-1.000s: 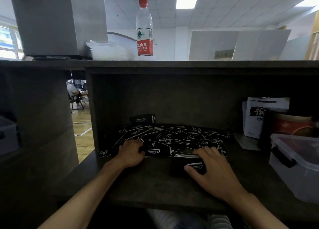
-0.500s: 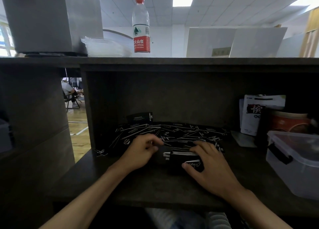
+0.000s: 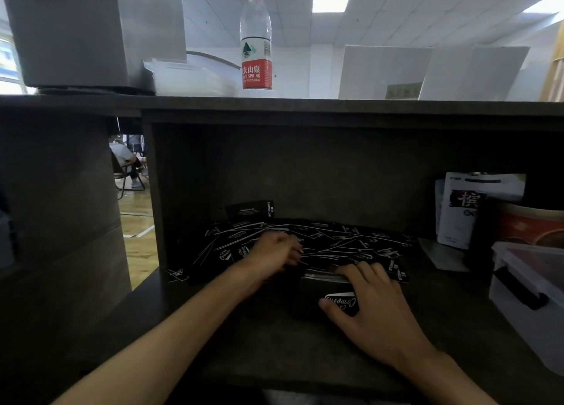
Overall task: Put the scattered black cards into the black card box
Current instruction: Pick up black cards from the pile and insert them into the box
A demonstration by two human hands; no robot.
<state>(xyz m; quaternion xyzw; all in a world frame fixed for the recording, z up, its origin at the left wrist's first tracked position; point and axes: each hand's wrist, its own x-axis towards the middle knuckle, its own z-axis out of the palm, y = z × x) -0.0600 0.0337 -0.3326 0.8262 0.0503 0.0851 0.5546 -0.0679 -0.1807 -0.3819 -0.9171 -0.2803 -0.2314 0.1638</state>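
Head view, ordered from the front edge of the desk surface (image 3: 274, 359) to the back. Two bare forearms reach in over the front edge. The right hand (image 3: 370, 304) rests on the black card box (image 3: 323, 294), which lies on the surface near its middle; the thumb lies against the box's printed face and the curled fingers (image 3: 363, 271) hook over its open far end, where a stack of white card edges shows. The left hand (image 3: 274, 249), just left of the box opening, has its fingers curled together among the cards; blur and shadow make it impossible to tell whether a card is pinched there. Behind both hands the scattered black cards (image 3: 351, 242) lie overlapping in a band across the rear of the surface, from the left wall of the recess to near its right side; one card (image 3: 176, 275) lies apart at the left edge. A small black card lid (image 3: 250, 210) stands against the back wall. At the right edge sit a clear plastic bin (image 3: 531, 294), a red-printed tub (image 3: 531, 224) behind it, and a white pouch (image 3: 467, 209). On the upper shelf (image 3: 335, 105) a water bottle (image 3: 255, 38) stands upright beside a stack of clear trays (image 3: 189, 74).
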